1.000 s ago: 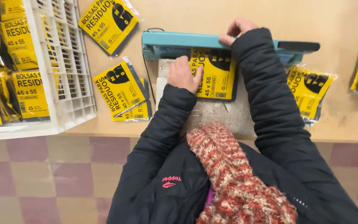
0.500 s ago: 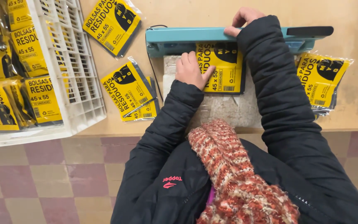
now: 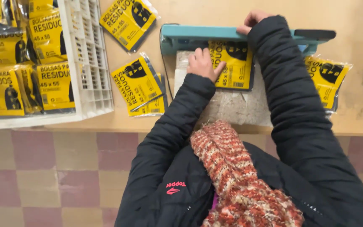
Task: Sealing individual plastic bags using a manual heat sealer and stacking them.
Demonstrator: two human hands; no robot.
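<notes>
Your left hand (image 3: 201, 64) lies flat on the yellow packet (image 3: 233, 63), its top edge under the teal sealer bar (image 3: 215, 33) | right hand (image 3: 251, 21) presses the bar down | sealed-looking packets fill the white crate (image 3: 90, 63); loose packets (image 3: 138, 84) wait on the table (image 3: 349, 117)

flat yellow packet (image 3: 233, 63) under teal sealer (image 3: 215, 32)

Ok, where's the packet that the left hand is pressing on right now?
In the head view, the yellow packet lies at top centre, its upper edge under the teal sealer bar, on the grey pad, with the left hand on it.
</notes>
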